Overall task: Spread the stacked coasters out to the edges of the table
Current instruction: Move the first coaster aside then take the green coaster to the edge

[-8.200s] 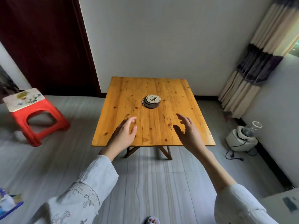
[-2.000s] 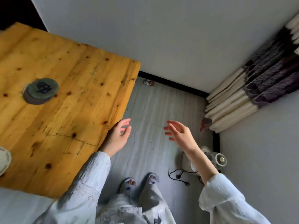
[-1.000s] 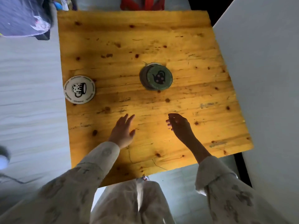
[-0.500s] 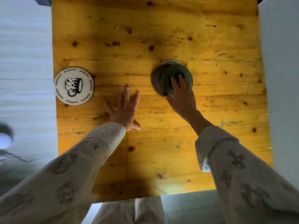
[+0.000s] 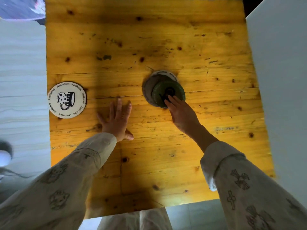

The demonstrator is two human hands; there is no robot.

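Note:
A stack of round coasters [image 5: 149,87] lies near the middle of the wooden table [image 5: 216,146]. Its top one is a green coaster [image 5: 159,95] with a dark drawing, shifted toward me off the grey ones below. My right hand [image 5: 181,113] has its fingertips pressed on the green coaster's near edge. One white coaster with a mug drawing [image 5: 67,99] lies alone at the table's left edge. My left hand [image 5: 118,120] lies flat on the wood between the two, fingers spread, holding nothing.
A white wall [image 5: 282,80] runs close along the table's right side. Pale floor [image 5: 21,80] lies to the left, with a cloth-like object [image 5: 21,9] at the top left corner. My legs show below the near table edge.
Since half a second ago my right hand has drawn back slightly, and the green coaster has slid toward me off the stack. My left hand stays flat on the table.

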